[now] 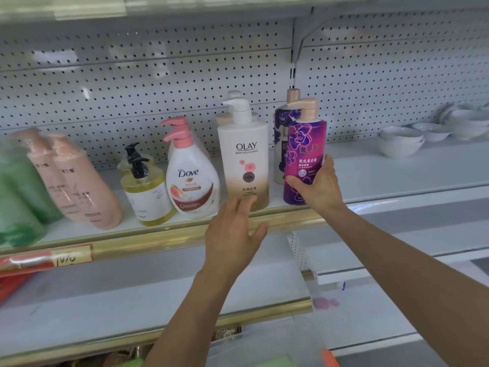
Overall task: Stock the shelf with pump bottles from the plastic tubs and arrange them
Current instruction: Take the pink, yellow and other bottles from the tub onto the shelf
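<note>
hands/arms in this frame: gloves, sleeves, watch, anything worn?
Nothing worn that shows. The left hand and right hand are bare: no gloves, and no rings visible on the fingers. Both forearms are uncovered from the wrist back to the frame's bottom edge, with no sleeve cuff, watch, bracelet or strap in view. No markings or tags on either arm. Anything above the elbows is out of frame.

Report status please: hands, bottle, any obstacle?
Right hand grips Lux bottle at shelf front. Left hand open, empty, below Olay bottle. Second Lux directly behind; nothing blocking.
</note>
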Motion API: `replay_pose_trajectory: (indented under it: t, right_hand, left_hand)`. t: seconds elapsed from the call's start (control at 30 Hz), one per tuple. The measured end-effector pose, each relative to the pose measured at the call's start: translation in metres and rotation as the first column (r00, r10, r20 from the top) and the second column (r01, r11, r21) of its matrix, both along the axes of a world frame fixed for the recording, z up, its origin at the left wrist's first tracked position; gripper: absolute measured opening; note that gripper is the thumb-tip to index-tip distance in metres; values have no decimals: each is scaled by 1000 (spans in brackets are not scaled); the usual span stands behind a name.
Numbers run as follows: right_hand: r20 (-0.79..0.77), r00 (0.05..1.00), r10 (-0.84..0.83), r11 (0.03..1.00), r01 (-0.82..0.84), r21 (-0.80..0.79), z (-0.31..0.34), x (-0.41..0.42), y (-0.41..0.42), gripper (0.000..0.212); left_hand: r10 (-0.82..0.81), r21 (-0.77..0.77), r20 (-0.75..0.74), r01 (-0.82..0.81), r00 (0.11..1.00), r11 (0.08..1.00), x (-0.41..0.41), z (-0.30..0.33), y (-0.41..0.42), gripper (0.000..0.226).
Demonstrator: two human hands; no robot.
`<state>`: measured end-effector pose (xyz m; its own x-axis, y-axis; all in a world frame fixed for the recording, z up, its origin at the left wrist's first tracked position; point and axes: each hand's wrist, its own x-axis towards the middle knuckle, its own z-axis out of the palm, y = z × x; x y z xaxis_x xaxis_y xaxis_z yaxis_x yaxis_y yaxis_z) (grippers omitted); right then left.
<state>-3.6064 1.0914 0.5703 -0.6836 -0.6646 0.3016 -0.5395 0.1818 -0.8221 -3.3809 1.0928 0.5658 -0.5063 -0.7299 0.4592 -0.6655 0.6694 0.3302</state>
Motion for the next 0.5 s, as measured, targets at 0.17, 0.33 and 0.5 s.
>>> replay_pose_trajectory:
  t: [0.17, 0.33, 0.5]
  right_hand:
    - [-331, 943, -41, 999, 45, 4, 13, 44, 34, 80]
    - [-659, 752, -3, 1000, 5, 1, 12, 113, 64, 55]
    - [-716, 696, 54, 998, -23, 52, -8, 171, 74, 49]
  left_hand:
    - [-22, -109, -5, 22, 1000, 994, 31, 8, -12, 54]
    - [-2, -233, -47, -9, 999, 972, 79, 8, -20, 54]
    - [-12, -226, -55, 0, 998, 974, 127, -8, -27, 54]
